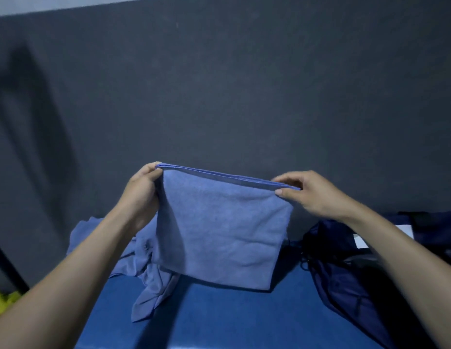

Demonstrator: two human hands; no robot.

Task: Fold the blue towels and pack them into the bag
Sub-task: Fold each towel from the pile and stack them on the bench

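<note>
From the head camera, a smooth blue table (219, 321) fills the lower middle, backed by a dark grey felt-like wall (244, 84); a paler strip runs along the top edge at 12 o'clock. A folded blue terry towel (219, 230) hangs above the table at centre. The left hand (141, 192) pinches its upper corner at 10 o'clock, the right hand (310, 195) its other upper corner at 2 o'clock. A crumpled heap of blue towels (146, 270) lies behind at 8 o'clock. A dark navy fabric bag (345, 285) lies on the table at 4 o'clock. Something yellow (2, 303) shows at 8 o'clock, beside a black bar (10, 268).
</note>
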